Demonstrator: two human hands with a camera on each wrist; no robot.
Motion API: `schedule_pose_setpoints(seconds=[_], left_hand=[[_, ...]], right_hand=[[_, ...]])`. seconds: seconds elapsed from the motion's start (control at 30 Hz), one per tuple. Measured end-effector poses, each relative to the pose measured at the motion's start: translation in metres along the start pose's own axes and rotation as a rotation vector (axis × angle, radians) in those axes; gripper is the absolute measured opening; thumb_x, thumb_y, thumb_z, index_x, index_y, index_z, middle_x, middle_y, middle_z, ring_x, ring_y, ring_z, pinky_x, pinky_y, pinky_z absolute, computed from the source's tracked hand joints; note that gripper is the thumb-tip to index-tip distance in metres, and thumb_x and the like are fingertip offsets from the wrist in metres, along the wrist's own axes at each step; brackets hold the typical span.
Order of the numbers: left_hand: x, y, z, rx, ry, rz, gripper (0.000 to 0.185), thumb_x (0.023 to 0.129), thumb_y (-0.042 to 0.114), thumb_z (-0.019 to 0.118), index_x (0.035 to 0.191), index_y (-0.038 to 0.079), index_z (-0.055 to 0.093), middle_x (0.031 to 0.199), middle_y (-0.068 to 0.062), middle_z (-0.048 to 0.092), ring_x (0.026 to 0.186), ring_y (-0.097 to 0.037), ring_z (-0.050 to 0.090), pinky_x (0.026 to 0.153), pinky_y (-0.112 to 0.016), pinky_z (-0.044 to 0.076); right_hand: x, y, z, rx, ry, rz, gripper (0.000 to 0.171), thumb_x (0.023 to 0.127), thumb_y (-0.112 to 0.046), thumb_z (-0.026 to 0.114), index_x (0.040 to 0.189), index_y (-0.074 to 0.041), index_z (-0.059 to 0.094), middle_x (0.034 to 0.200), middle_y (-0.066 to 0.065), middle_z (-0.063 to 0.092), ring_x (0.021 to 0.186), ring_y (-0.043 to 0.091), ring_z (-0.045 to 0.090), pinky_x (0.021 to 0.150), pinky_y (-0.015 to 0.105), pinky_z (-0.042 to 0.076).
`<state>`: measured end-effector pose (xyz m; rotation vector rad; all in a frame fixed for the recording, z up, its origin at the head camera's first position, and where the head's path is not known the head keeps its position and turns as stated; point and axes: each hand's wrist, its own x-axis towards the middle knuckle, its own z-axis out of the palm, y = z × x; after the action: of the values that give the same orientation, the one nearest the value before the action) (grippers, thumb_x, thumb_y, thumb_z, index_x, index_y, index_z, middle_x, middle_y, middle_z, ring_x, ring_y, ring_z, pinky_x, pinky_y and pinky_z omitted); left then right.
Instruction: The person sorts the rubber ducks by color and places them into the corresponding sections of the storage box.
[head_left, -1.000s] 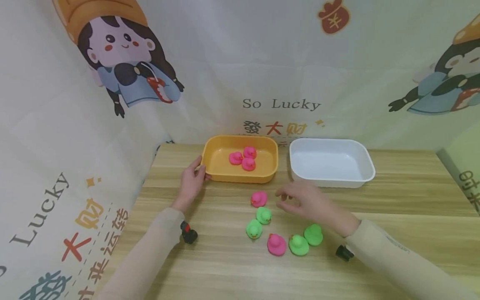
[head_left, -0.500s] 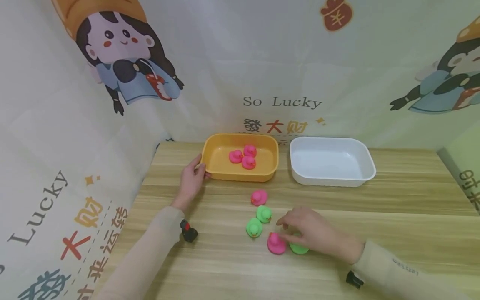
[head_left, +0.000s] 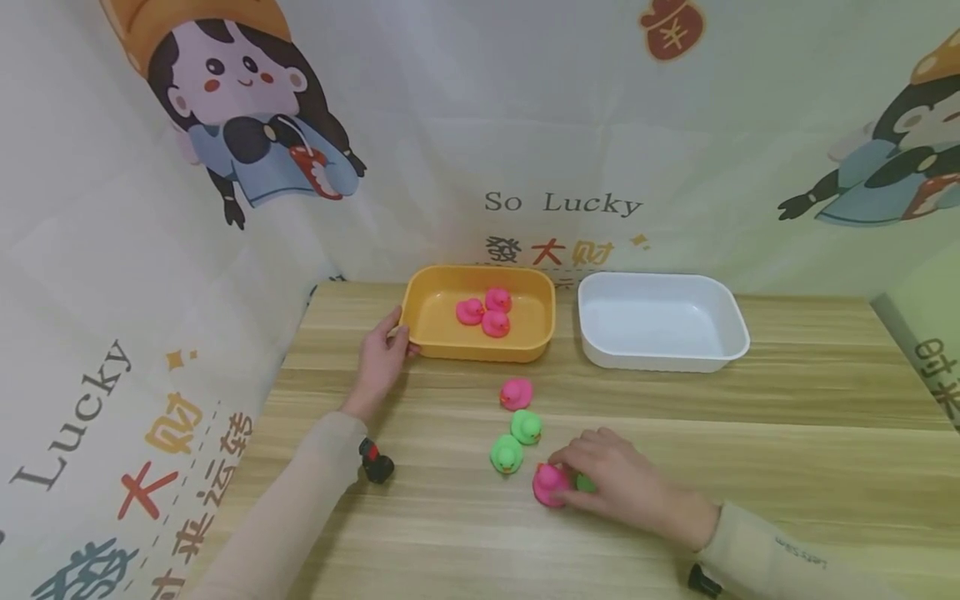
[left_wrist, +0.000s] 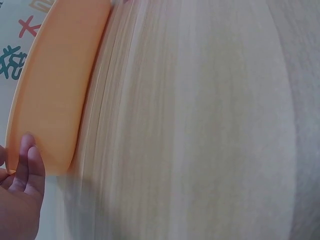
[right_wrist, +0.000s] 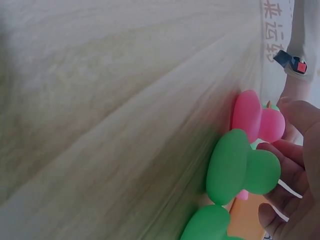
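Head: wood-grain tabletop (head_left: 450,542), printed "So Lucky" cloth (head_left: 420,158) on 3 sides. Left hand (head_left: 381,362) at yellow tray (head_left: 483,348), 3 pink ducks (head_left: 496,323) inside; white tray (head_left: 660,361) beside. Right hand (head_left: 618,479) at front pink rubber duck (head_left: 549,480) on tabletop. Left wrist: fingers clamped on yellow rim. Right wrist: thumb, fingers apart around duck; contact, can't tell.

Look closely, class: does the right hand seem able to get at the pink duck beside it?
Probably yes: the right hand reaches over a green duck to the pink duck, with nothing seeming to block it.
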<state>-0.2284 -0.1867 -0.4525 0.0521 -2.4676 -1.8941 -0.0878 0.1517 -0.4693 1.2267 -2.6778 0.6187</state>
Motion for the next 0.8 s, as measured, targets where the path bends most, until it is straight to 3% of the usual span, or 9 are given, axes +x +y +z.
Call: schedule_pose_setpoints(seconds=[0.1, 0.3, 0.43, 0.6, 0.8], left_hand=[[-0.002, 0.002, 0.0, 0.015, -0.002, -0.006, 0.048, 0.099, 0.007, 0.043, 0.143, -0.004, 0.029, 0.103, -0.033, 0.06, 0.087, -0.044, 0.061, 0.08, -0.047, 0.054], [0.007, -0.021, 0.0, 0.067, 0.019, -0.004, 0.048, 0.1, 0.014, 0.043, 0.145, 0.004, 0.03, 0.095, -0.025, 0.065, 0.08, -0.027, 0.065, 0.074, -0.035, 0.057], [0.01, -0.026, 0.001, 0.076, 0.037, 0.012, 0.048, 0.099, 0.015, 0.044, 0.145, 0.005, 0.032, 0.091, -0.021, 0.066, 0.078, -0.025, 0.065, 0.071, -0.031, 0.057], [0.008, -0.018, 0.001, 0.067, 0.026, 0.015, 0.048, 0.099, 0.012, 0.044, 0.144, 0.002, 0.031, 0.099, -0.025, 0.064, 0.081, -0.03, 0.064, 0.073, -0.032, 0.057], [-0.003, 0.006, 0.0, 0.029, -0.001, -0.015, 0.048, 0.099, 0.007, 0.043, 0.143, -0.004, 0.029, 0.102, -0.032, 0.06, 0.089, -0.044, 0.06, 0.082, -0.047, 0.053]], right_hand=[[0.0, -0.001, 0.002, -0.009, -0.025, 0.03, 0.032, 0.08, -0.044, 0.07, 0.101, -0.02, 0.067, 0.086, -0.015, 0.061, 0.083, 0.002, 0.051, 0.077, 0.024, 0.045], [0.001, -0.002, 0.004, -0.015, -0.041, 0.049, 0.028, 0.081, -0.039, 0.071, 0.101, -0.02, 0.067, 0.086, -0.014, 0.062, 0.084, 0.003, 0.051, 0.078, 0.025, 0.046], [0.002, -0.002, 0.004, -0.019, -0.032, 0.051, 0.027, 0.08, -0.038, 0.071, 0.099, -0.02, 0.067, 0.084, -0.015, 0.061, 0.082, 0.002, 0.049, 0.077, 0.024, 0.046], [0.004, -0.002, 0.005, -0.026, -0.026, 0.058, 0.027, 0.08, -0.038, 0.071, 0.099, -0.019, 0.068, 0.081, -0.016, 0.058, 0.08, 0.001, 0.047, 0.073, 0.022, 0.045], [0.01, 0.003, -0.002, 0.007, 0.02, 0.048, 0.027, 0.079, -0.033, 0.074, 0.098, -0.015, 0.068, 0.079, -0.012, 0.059, 0.075, 0.003, 0.049, 0.071, 0.023, 0.046]])
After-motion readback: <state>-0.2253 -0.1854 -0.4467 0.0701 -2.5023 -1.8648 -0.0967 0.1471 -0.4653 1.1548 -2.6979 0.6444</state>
